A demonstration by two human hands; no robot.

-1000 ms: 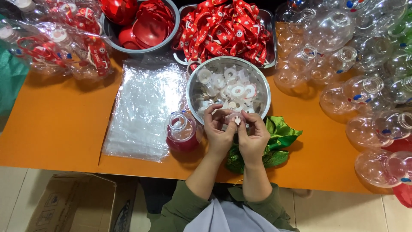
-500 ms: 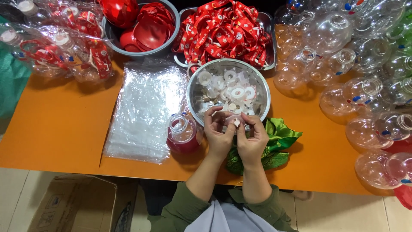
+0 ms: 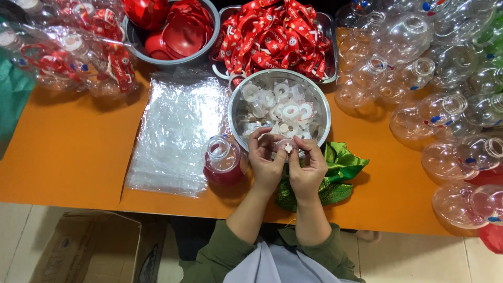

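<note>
Left hand [image 3: 266,163] and right hand [image 3: 309,170] brought together over the near rim of the steel bowl [image 3: 319,107], fingertips of both pinched on one small white plastic cap [image 3: 287,148]. Cap held just above the bowl's near edge, between the two thumbs. Bowl filled with loose white plastic rings and caps [image 3: 280,107].

Just left of the left hand: small clear bottle with red content [image 3: 222,160], upright on the orange surface [image 3: 68,152]. Further left: flat stack of clear plastic bags [image 3: 175,133]. Beneath the wrists, at the near right of the bowl: crumpled green foil [image 3: 340,170].

Far side, behind the bowl: steel tray of red printed ribbons [image 3: 272,34]. Far left of the tray: grey bowl of red plastic parts [image 3: 173,31]. Right side of the surface: many empty clear round bottles [image 3: 445,110]. Far left corner: bottles fitted with red ribbons [image 3: 68,52]. On the floor, near left: cardboard box [image 3: 84,246].
</note>
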